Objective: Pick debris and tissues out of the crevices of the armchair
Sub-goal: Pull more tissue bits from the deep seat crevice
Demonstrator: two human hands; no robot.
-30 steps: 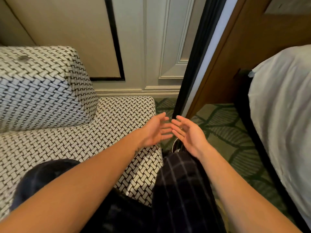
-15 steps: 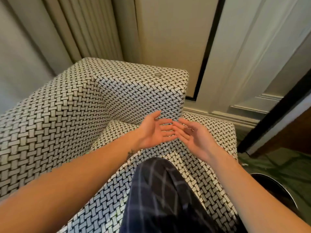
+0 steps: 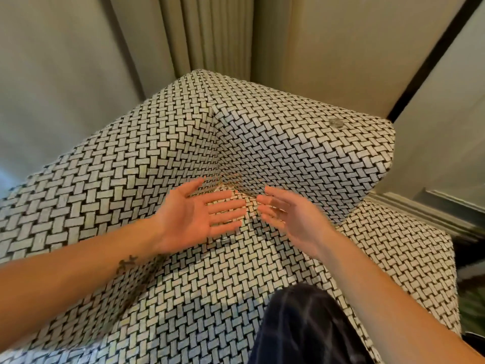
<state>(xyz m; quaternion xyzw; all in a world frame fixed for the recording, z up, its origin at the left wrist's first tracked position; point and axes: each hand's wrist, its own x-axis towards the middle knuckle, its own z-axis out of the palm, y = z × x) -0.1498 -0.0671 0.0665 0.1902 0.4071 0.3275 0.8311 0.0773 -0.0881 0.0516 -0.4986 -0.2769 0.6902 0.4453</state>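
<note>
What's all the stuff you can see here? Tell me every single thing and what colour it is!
armchair: one, black-and-white woven fabric, fills the middle
round spot: one, grey, on top of the chair arm at the right; too blurred to identify
thin strands: a few, brownish, in the corner crevice beyond the fingertips
curtain: one, beige, pleated, behind the chair
wall: cream panels, behind the chair and to the right
black strip: one, slanting down the wall, upper right
skirting: one, pale, right of the chair
trouser leg: one, dark checked, bottom, over the seat
left hand: one, open, palm up, over the seat
right hand: one, open, beside the left
</note>
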